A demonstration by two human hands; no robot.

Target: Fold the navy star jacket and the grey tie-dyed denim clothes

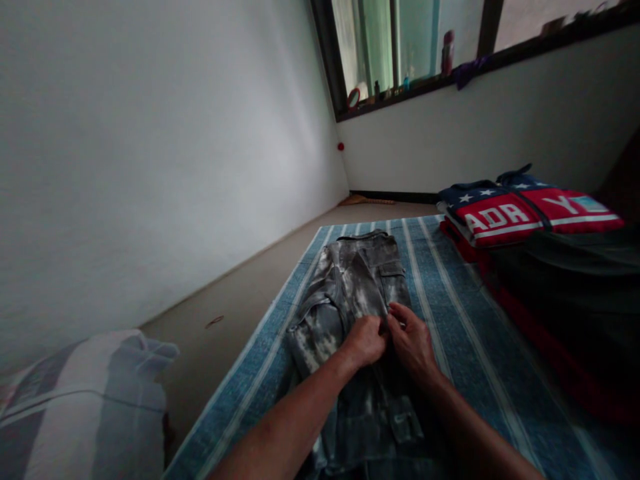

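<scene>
A grey mottled jacket point(357, 287) with flap pockets and a front seam lies spread on a blue striped cloth point(430, 280). Both hands meet over the middle of the garment. My left hand point(367, 340) is closed, its fingers curled in a pinch on the jacket's front. Close beside it, my right hand point(411, 337) has its thumb and forefinger bent together at the same front edge, pinching the fabric. The exact bit held between the fingertips is too small to make out. The garment's lower part lies in shade between my forearms.
On the right, a folded red and navy garment with white stars point(520, 210) lies near dark clothing point(575, 287). A striped bundle point(85, 407) is at the lower left. A white wall point(165, 147) rises on the left, and a windowsill point(425, 90) holds small items.
</scene>
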